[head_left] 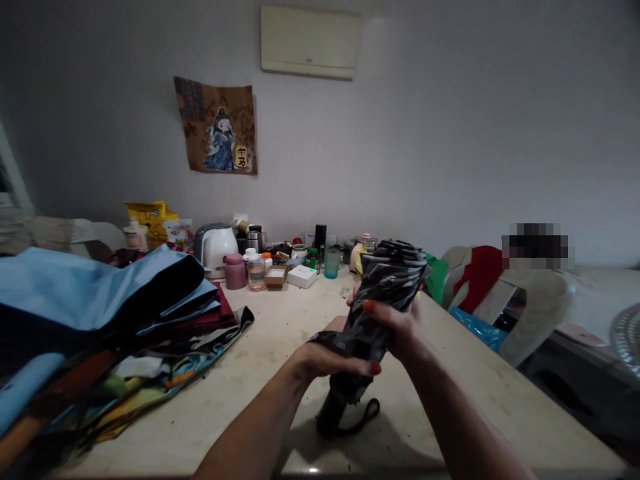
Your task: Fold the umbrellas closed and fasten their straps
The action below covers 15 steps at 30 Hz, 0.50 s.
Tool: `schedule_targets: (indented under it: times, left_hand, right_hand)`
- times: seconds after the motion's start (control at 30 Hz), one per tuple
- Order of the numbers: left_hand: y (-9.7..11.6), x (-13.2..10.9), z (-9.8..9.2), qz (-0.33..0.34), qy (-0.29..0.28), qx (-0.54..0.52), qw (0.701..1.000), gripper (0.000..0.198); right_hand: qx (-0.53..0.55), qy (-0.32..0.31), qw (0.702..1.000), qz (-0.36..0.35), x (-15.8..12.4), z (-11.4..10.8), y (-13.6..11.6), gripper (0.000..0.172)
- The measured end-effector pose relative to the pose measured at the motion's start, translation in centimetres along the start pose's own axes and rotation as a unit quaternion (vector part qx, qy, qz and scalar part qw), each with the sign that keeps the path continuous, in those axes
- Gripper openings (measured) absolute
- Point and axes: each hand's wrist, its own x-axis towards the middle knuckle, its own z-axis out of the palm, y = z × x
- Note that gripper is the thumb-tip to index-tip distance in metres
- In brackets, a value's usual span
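Note:
I hold a folded black-and-grey patterned umbrella (387, 280) upright over the table, its black handle (340, 403) and wrist strap pointing down toward the table's front edge. My left hand (330, 357) is wrapped round the lower part of the folded canopy, just above the handle. My right hand (397, 320) grips the canopy higher up, fingers closed round the fabric. The rib tips stick out at the top.
A pile of opened umbrellas, blue one (100, 287) on top, covers the table's left. Along the wall stand a white kettle (216, 248), pink cup (234, 271), jars, bottles and a white box (302, 275). A chair with clothes (500, 293) stands at the right, off the beige table (280, 320).

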Motion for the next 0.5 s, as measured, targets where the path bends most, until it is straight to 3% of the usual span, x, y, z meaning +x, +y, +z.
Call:
schedule_targets:
  times: [0.07,0.1,0.2,0.27,0.33,0.4,0.5]
  left_hand:
    - [-0.3,0.2,0.1,0.01,0.026,0.039,0.999,0.037]
    - [-0.6,0.3,0.2,0.004,0.009,0.034,0.999,0.038]
    - [-2.1,0.6,0.7,-0.018,-0.161,-0.06,0.985,0.049]
    - [-3.7,0.9,1.3,-0.029,-0.285,-0.142,0.947,0.053]
    - [-5.3,1.1,1.9,-0.044,-0.355,-0.255,0.898,0.053]
    - [-6.2,1.2,2.1,-0.05,-0.359,-0.336,0.87,0.05]
    - [-5.8,1.0,1.6,-0.054,-0.287,-0.348,0.891,0.042]
  right_hand:
    - [0.036,0.025,0.999,0.001,0.4,-0.3,-0.4,0.04]
    - [0.047,0.027,0.999,-0.003,0.6,-0.5,-0.4,0.039]
    - [0.069,-0.031,0.997,0.004,0.5,-0.6,-0.4,0.034]
    - [0.094,-0.084,0.992,0.017,0.2,-0.3,-0.3,0.032]
    - [0.127,-0.103,0.986,0.023,0.1,0.0,-0.3,0.032]
    - [0.153,-0.092,0.984,0.024,0.4,0.1,-0.3,0.034]
    - [0.101,-0.074,0.992,0.026,1.7,-0.7,-0.4,0.04]
